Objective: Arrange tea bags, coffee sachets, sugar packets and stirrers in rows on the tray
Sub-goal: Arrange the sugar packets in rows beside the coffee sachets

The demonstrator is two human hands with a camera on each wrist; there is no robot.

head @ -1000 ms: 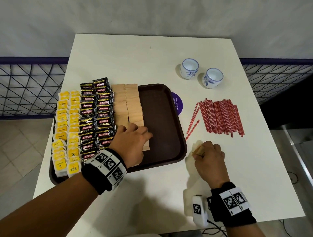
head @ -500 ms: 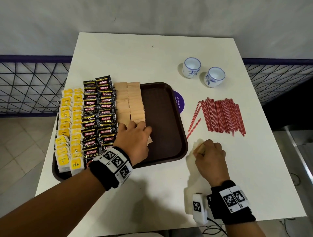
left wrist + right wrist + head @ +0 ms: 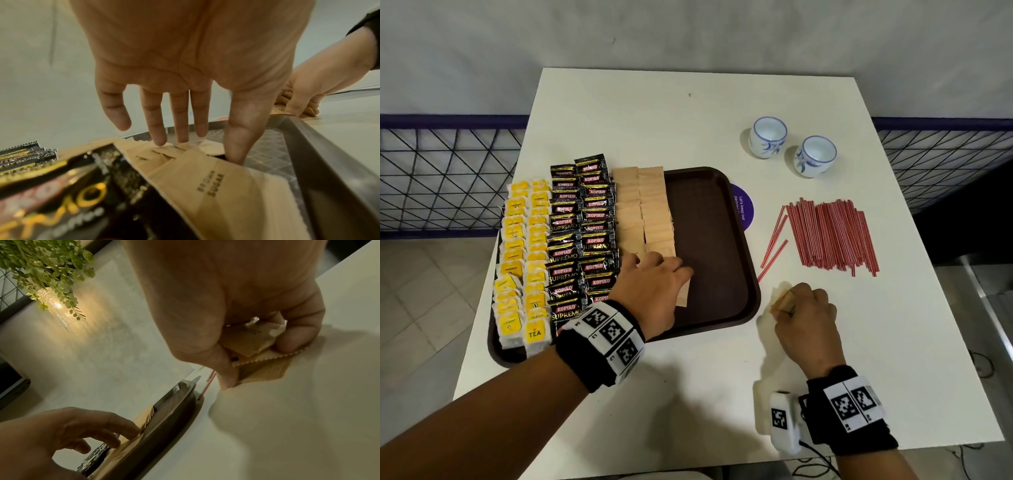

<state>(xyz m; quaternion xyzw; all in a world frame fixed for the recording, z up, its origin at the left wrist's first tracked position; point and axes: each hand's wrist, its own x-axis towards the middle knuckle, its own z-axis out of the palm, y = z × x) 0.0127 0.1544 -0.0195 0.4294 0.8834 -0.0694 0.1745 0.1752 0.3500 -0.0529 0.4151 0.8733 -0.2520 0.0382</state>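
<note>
A brown tray (image 3: 722, 240) holds rows of yellow tea bags (image 3: 524, 260), black coffee sachets (image 3: 582, 236) and tan sugar packets (image 3: 643, 212). My left hand (image 3: 654, 284) lies over the near end of the sugar rows, fingers straight, fingertips (image 3: 180, 138) touching the packets (image 3: 205, 178) and the thumb down on the tray floor. My right hand (image 3: 801, 308) rests on the table right of the tray, fingers curled round a small bunch of sugar packets (image 3: 252, 347). Red stirrers (image 3: 832, 236) lie in a pile on the table to the right.
Two white-and-blue cups (image 3: 768, 137) (image 3: 815, 156) stand at the back right. A purple round sticker (image 3: 743, 209) shows beside the tray. The tray's right half (image 3: 709, 219) is bare. The white table (image 3: 688, 113) ends near a mesh railing (image 3: 441, 171).
The view has shifted slightly. My left hand has stayed on the near sugar packets with small finger movement; my right hand has kept its grip on the packets in place.
</note>
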